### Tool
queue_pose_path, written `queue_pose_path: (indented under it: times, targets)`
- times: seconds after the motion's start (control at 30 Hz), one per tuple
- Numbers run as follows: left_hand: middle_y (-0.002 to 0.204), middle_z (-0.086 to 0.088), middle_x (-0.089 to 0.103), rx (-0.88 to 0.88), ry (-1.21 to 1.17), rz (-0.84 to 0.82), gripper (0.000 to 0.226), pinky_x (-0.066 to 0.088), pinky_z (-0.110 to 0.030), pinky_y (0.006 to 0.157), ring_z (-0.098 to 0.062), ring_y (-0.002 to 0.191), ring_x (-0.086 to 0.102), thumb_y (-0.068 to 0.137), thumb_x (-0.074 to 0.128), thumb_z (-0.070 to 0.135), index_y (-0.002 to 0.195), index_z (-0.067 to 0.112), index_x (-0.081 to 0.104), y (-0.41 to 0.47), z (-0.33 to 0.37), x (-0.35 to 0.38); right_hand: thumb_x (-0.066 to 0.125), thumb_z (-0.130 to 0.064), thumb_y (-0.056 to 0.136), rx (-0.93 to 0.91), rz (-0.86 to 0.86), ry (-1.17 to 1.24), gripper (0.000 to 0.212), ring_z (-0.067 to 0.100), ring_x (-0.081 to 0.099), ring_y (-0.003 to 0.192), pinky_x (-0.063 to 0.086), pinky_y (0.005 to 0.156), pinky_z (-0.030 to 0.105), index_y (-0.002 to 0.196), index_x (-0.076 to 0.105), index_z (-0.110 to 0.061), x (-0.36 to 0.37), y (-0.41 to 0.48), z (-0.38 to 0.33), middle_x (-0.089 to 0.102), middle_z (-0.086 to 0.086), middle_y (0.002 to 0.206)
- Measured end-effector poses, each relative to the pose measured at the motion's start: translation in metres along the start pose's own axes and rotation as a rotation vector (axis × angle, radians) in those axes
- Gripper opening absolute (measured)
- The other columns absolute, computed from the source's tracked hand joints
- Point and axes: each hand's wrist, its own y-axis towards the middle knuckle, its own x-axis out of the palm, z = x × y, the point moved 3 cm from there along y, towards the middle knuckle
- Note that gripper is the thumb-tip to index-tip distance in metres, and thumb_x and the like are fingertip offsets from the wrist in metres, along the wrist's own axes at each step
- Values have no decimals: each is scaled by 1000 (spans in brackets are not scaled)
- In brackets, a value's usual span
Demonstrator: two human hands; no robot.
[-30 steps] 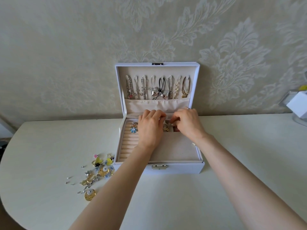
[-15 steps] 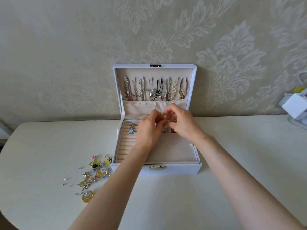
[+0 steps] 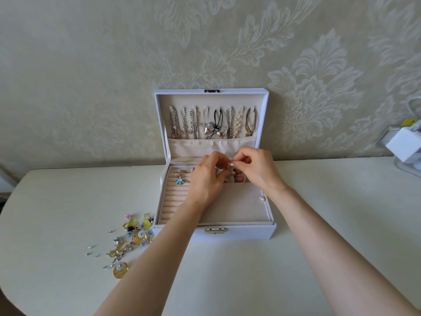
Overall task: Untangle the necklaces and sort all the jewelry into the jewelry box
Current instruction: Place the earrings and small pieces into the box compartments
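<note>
A pale bench carries the open white jewelry box, with necklaces hanging in a row inside its upright lid. Above the box's rear compartments the left hand and right hand meet, the fingers of both narrowed to pinch one small silvery piece. Loose jewelry lies on the bench just left of the box. A blue flower ring sits in the ring rolls.

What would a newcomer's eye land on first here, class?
The open white jewelry box stands centre, necklaces hanging in a row inside its lid. Over its tray, the left hand and right hand pinch a small silvery piece. Left of the box, loose jewelry lies scattered on the table.
</note>
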Motion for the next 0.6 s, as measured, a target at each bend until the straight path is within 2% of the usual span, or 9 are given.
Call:
queue_pose_path:
  times: [0.1,0.23,0.33,0.43,0.5,0.6]
  targets:
    - [83,4,63,27,12,6,18,41,-27,67,-11,76,48,78,69,8,93,12,59,0,1,-1,68,3,80,46,-23,90,14,1,56,56,45,49,8,77,66,-11,0,0,3,67,11,76]
    - [80,5,62,99,26,32,15,45,-34,66,-15,78,51,80,67,16,94,13,64,0,4,-2,61,7,84,48,-54,119,20,11,64,67,52,59,20,86,56,-12,1,-1,2,69,1,74]
    - [79,6,59,108,22,43,15,46,-38,63,-17,76,52,77,70,18,90,12,64,0,3,-3,57,8,84,49,-92,134,23,15,67,76,55,68,31,88,53,-15,3,-4,-1,70,0,82]
    - [80,-1,59,145,112,76,17,44,-34,59,-22,76,53,73,69,23,81,10,63,1,3,-3,59,1,81,53,-106,134,17,10,63,66,57,68,37,86,62,-15,1,-4,-5,66,-1,76]
    - [84,-7,56,148,180,102,15,38,-30,56,-24,77,52,72,68,19,80,7,63,2,2,-3,67,-6,78,44,-129,113,13,10,58,64,55,64,34,89,64,-14,1,-5,-10,61,-6,72]
    - [86,-8,57,131,185,76,11,39,-30,53,-23,70,53,72,66,10,81,4,61,1,1,-2,76,-10,74,46,-162,94,21,9,54,65,51,61,26,89,63,-18,3,-4,-14,60,-7,72]
